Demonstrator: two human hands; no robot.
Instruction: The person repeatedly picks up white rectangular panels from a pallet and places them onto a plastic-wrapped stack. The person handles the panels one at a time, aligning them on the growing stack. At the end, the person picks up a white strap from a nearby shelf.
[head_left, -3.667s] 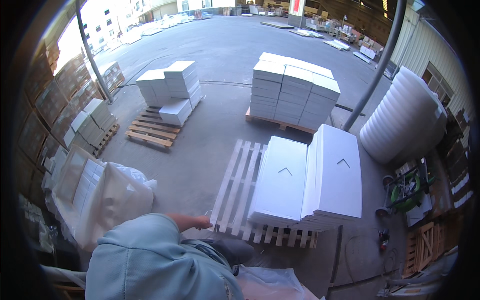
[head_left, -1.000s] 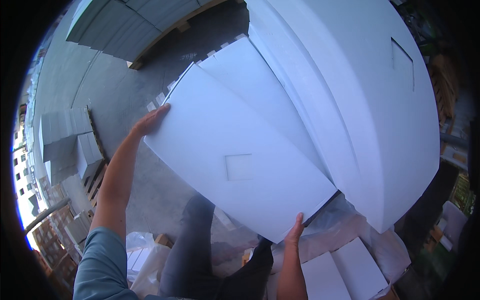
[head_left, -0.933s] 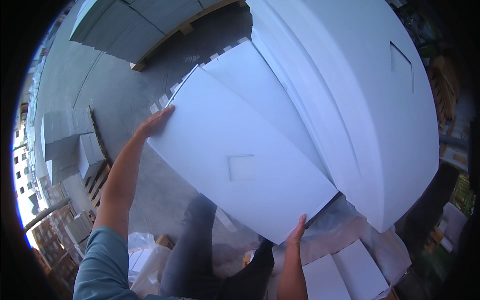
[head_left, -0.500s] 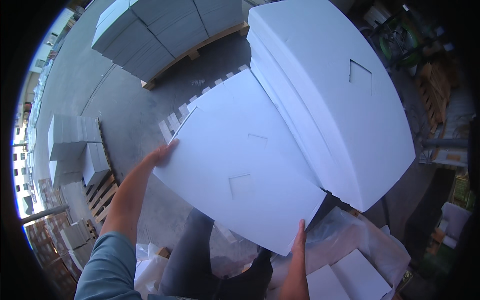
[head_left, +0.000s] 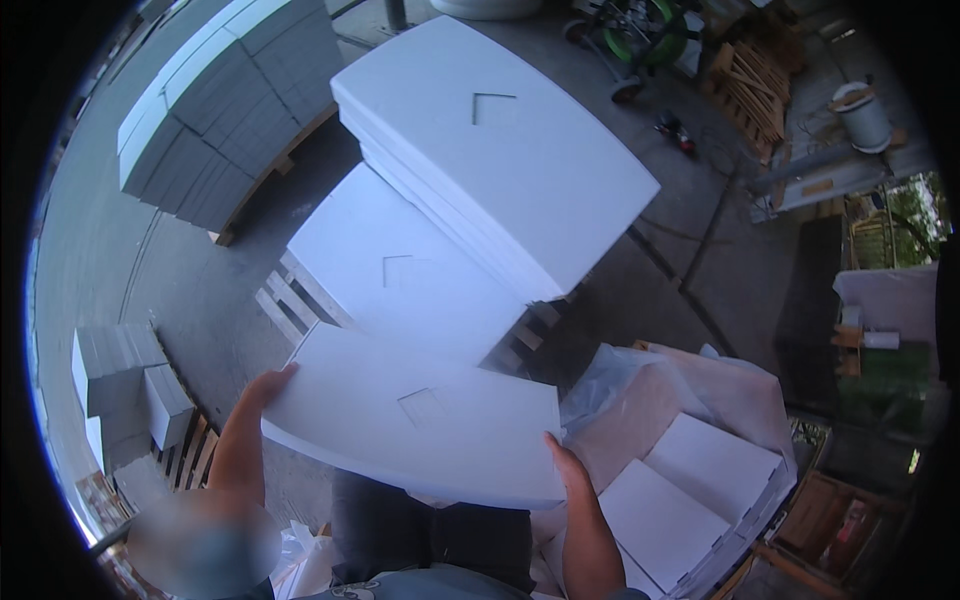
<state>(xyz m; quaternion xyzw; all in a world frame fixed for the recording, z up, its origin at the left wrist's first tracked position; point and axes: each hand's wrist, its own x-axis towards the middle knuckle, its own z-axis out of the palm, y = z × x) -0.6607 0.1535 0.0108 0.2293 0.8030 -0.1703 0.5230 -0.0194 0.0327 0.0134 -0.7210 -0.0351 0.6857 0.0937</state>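
A wide white flat sheet point(head_left: 480, 430) with a small angular cut in its face hangs in front of my body. My left hand point(head_left: 270, 387) grips its left edge, thumb on top. My right hand point(head_left: 566, 463) grips its right edge near the front corner. The fingers of both hands are hidden underneath. Just beyond it a similar white sheet point(head_left: 440, 285) lies on a wooden pallet point(head_left: 300, 298); the held sheet covers part of its near edge. Behind that rises a taller stack of white sheets point(head_left: 520, 160).
On my right, a plastic-lined crate point(head_left: 610, 395) holds white flat pieces point(head_left: 660, 515). A loaded pallet of white stacks point(head_left: 235, 105) stands far left, with smaller white stacks point(head_left: 120, 370) nearer. A green-wheeled machine point(head_left: 640, 35) and wooden pieces point(head_left: 750, 90) are at the far right.
The held sheet has come off the low stack toward my body, uncovering a similar sheet beneath. My view has swung right, showing more of the crate. Both hands keep their grip.
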